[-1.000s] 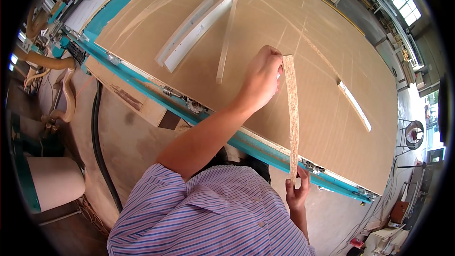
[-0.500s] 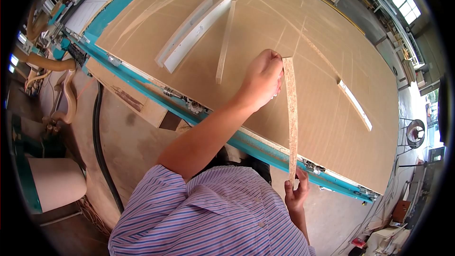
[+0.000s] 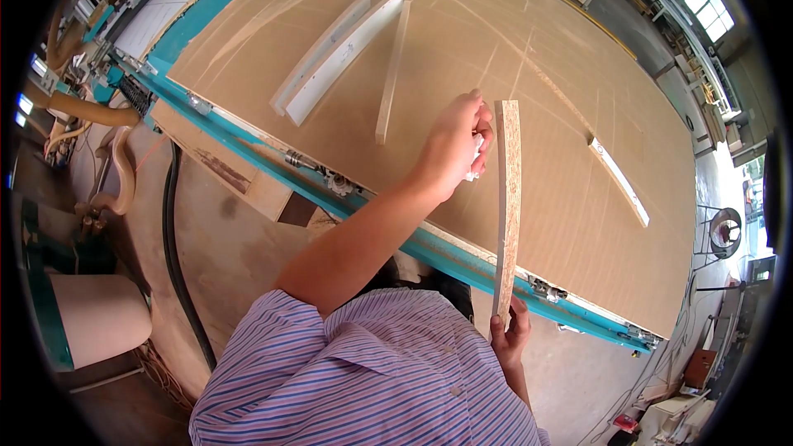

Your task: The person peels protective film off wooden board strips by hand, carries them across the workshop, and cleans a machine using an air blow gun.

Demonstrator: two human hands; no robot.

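Note:
My right hand [image 3: 512, 339] grips the near end of a long, narrow chipboard strip [image 3: 510, 198], which extends away over the table edge. Just left of the strip's far end is my left hand [image 3: 458, 144], with its fingers curled around a small crumpled white piece [image 3: 475, 161]. A narrow gap separates that hand from the strip. Two white-faced strips [image 3: 343, 58] and a thinner strip [image 3: 392, 74] lie on the brown board [image 3: 446, 58] to the left. Another short white strip [image 3: 619, 182] rests on its right side.
A teal machine rail [image 3: 446, 258] with metal fittings runs along the board's near edge. Below it on the left are a black hose [image 3: 169, 239] and a pale rounded bin [image 3: 99, 318]. A black round fan-like object [image 3: 724, 233] stands at the far right.
My left hand has come away from the strip's far end and moved slightly left. The strip has turned, showing more of its side face, and its near end has shifted slightly left with my right hand.

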